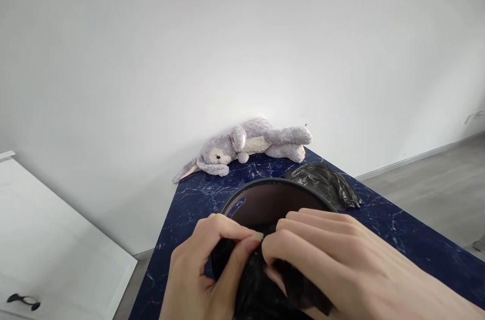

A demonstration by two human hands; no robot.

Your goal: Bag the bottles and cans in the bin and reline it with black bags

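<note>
Black thin plastic, a trash bag, is bunched between my two hands. My left hand pinches its upper edge between thumb and forefinger. Close beside it, my right hand has its fingers curled over the same bag, with the fingertips partly hidden. Just behind both hands stands a round dark bin with a black rim and a brownish inside; an oval handle hole shows in its left wall. The hands and the bag cover the near part of the bin.
A dark blue marbled table lies under the bin. Behind it, a grey plush bunny rests on its side against the white wall. Another crumpled black plastic bag lies right of the bin. A white cabinet stands at left.
</note>
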